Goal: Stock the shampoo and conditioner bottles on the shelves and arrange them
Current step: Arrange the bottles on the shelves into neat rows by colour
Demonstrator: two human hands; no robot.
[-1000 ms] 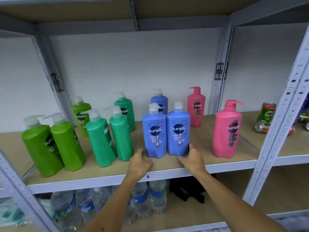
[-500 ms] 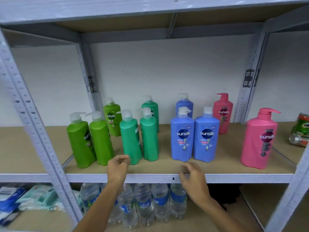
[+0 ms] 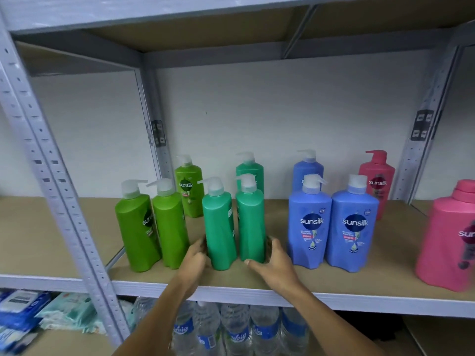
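From the head camera I see my left hand (image 3: 196, 254) curled against the outer side of the left teal-green plastic pump bottle (image 3: 219, 227), and my right hand (image 3: 272, 260) cupping the right teal-green pump bottle (image 3: 250, 222), thumb at its base. Both stand upright, side by side, labels turned away, at the front of the brown board shelf (image 3: 257, 281), between lime-green pump bottles (image 3: 151, 227) and blue pump bottles (image 3: 331, 227).

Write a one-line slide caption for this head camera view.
Left hand and right hand bracket two front teal pump bottles on the shelf.
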